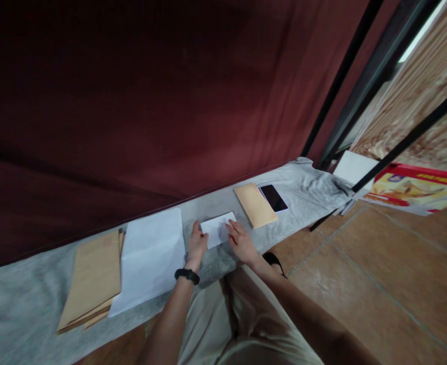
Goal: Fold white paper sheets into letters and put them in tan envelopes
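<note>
A small folded sheet of white paper (216, 229) lies on the grey cloth between my two hands. My left hand (197, 246) holds its left edge, the thumb resting on top and the other fingers along the side. At the right end of the paper, my right hand (243, 244) lays its outstretched fingers on the surface. Just right of it is a tan envelope (255, 205), partly over a dark-screened phone (273, 197). To the left lies a larger white sheet (152, 256) with faint fold lines, its left side next to a stack of brown envelopes (94, 276).
The narrow surface under grey cloth (303, 190) runs along a dark red curtain (162, 111). Black metal poles (341, 76) stand at the right. Beyond them a colourful printed box (417, 187) sits on the brown tiled floor (360, 268).
</note>
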The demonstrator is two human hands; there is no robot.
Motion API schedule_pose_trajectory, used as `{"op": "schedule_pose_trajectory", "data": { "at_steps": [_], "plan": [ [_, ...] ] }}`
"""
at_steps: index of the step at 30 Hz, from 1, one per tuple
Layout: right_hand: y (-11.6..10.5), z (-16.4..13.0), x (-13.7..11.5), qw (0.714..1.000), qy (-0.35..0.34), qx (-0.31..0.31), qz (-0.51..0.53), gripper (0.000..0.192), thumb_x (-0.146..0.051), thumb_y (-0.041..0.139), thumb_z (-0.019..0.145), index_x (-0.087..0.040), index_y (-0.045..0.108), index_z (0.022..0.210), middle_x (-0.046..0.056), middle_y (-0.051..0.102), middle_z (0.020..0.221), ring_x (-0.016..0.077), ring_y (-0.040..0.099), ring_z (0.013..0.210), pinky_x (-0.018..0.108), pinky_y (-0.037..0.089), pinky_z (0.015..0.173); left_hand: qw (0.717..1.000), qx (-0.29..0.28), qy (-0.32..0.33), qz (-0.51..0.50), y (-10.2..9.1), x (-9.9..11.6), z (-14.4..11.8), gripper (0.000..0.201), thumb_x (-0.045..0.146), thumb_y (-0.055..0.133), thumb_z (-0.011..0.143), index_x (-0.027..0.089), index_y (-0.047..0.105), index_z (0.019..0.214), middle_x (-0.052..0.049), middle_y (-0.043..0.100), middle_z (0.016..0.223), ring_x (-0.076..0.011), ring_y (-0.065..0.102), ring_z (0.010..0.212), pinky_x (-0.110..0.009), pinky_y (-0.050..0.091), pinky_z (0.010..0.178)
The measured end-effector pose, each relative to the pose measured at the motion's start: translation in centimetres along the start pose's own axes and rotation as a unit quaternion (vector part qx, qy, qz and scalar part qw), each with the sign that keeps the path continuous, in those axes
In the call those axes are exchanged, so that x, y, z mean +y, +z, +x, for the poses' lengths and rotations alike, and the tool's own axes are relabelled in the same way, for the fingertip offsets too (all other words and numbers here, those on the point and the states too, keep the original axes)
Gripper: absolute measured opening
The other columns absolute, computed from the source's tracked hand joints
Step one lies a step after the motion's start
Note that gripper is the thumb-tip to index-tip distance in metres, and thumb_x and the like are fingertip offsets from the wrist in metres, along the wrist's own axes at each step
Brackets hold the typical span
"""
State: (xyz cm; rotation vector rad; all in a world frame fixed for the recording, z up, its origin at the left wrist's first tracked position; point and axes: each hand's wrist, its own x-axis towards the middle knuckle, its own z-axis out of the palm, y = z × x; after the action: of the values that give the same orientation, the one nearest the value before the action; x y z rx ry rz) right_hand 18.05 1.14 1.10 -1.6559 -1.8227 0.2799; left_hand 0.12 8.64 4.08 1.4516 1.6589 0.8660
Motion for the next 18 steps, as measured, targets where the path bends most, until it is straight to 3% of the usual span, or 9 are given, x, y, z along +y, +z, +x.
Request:
{"op": "schedule_pose_trajectory", "data": {
  "at_steps": [4, 7, 8, 10, 12, 15, 18],
  "plan": [
    [0.7, 0.2, -0.5, 0.991, -0.038, -0.055, -0.114, 0.049, -0.036, 0.042, 0.103, -0.019, 0.047, 0.148, 0.011, 0.039, 0.158, 0.0260, 0.036, 0.146, 0.047, 0.028, 0.119, 0.999, 0.002, 0.016, 0.052, 0.1, -0.3, 0.0, 0.071, 0.009, 0.061, 0.077, 0.011, 0.040, 0.145, -0.001, 0.069, 0.074, -0.0199, 0.068, 0.068, -0.032, 0.053, 0.072],
    [1.2, -0.1, -0.7, 0.989, -0.033, -0.049, -0.135, 0.051, -0.040, 0.041, 0.103, -0.018, 0.046, 0.149, 0.012, 0.038, 0.158, 0.0271, 0.036, 0.145, 0.047, 0.026, 0.119, 0.995, 0.030, 0.048, 0.087, 0.1, 0.0, -1.0, 0.066, 0.011, 0.055, 0.084, 0.010, 0.038, 0.147, -0.012, 0.072, 0.098, -0.0255, 0.070, 0.094, -0.040, 0.053, 0.088],
    [1.3, -0.2, -0.7, 0.989, -0.032, -0.045, -0.138, 0.051, -0.040, 0.042, 0.103, -0.018, 0.046, 0.149, 0.013, 0.037, 0.158, 0.0274, 0.036, 0.145, 0.047, 0.026, 0.119, 0.992, 0.041, 0.065, 0.098, 0.3, 0.3, -1.5, 0.063, 0.011, 0.051, 0.087, 0.011, 0.037, 0.148, -0.016, 0.070, 0.113, -0.0273, 0.066, 0.109, -0.043, 0.050, 0.096],
    [1.4, -0.3, -0.8, 0.989, -0.029, -0.040, -0.139, 0.051, -0.039, 0.042, 0.103, -0.017, 0.046, 0.149, 0.013, 0.037, 0.158, 0.0275, 0.036, 0.145, 0.047, 0.025, 0.119, 0.986, 0.053, 0.108, 0.118, 1.2, 0.7, -2.6, 0.058, 0.013, 0.042, 0.092, 0.012, 0.037, 0.150, -0.021, 0.052, 0.145, -0.0283, 0.046, 0.138, -0.046, 0.037, 0.113],
    [1.3, -0.3, -0.8, 0.990, -0.027, -0.042, -0.133, 0.049, -0.036, 0.040, 0.103, -0.017, 0.046, 0.149, 0.012, 0.038, 0.158, 0.0267, 0.037, 0.145, 0.046, 0.025, 0.120, 0.978, 0.030, 0.153, 0.139, 2.4, 0.9, -3.7, 0.052, 0.019, 0.042, 0.095, 0.015, 0.044, 0.146, -0.016, 0.040, 0.157, -0.0265, 0.033, 0.147, -0.043, 0.028, 0.120],
    [0.8, 0.3, -0.6, 0.991, -0.024, -0.054, -0.118, 0.047, -0.028, 0.038, 0.103, -0.017, 0.048, 0.147, 0.010, 0.044, 0.155, 0.0241, 0.040, 0.143, 0.044, 0.025, 0.120, 0.940, -0.025, 0.222, 0.258, 4.3, 0.6, -4.5, 0.049, 0.026, 0.040, 0.097, 0.015, 0.049, 0.144, -0.014, 0.038, 0.159, -0.0272, 0.026, 0.150, -0.047, 0.022, 0.123],
    [0.4, 1.4, -0.4, 0.992, -0.026, -0.062, -0.102, 0.046, -0.020, 0.037, 0.100, -0.015, 0.052, 0.144, 0.010, 0.051, 0.150, 0.0209, 0.045, 0.140, 0.040, 0.027, 0.120, 0.898, -0.032, 0.241, 0.368, 5.3, -0.1, -4.5, 0.053, 0.025, 0.032, 0.099, 0.012, 0.042, 0.149, -0.014, 0.036, 0.160, -0.0265, 0.023, 0.152, -0.049, 0.018, 0.124]
  ]
}}
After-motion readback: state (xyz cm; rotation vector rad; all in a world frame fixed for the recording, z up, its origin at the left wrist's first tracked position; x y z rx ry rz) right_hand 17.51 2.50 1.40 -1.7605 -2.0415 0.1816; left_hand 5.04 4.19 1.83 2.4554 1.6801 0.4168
